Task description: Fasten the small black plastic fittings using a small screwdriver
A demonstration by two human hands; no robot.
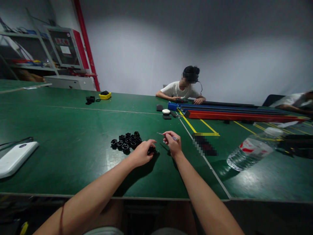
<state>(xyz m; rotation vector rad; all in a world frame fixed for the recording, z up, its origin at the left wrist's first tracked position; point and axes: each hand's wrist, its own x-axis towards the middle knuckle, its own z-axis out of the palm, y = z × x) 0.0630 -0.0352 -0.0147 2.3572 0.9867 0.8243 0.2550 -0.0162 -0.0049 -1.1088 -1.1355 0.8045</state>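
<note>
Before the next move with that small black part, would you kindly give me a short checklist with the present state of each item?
1. Left hand on a small black part at the table: ok, fingers cover it.
2. Right hand holding the thin tool, tip pointing left: ok.
3. Tool tip seated in the part: not ok, it is apart from it, above the table.
4. Pile of black parts within reach, just left of the left hand: ok.
5. Water bottle lying on its side to the right, away from both hands: ok.
6. Part's orientation under the fingers: cannot tell.
</note>
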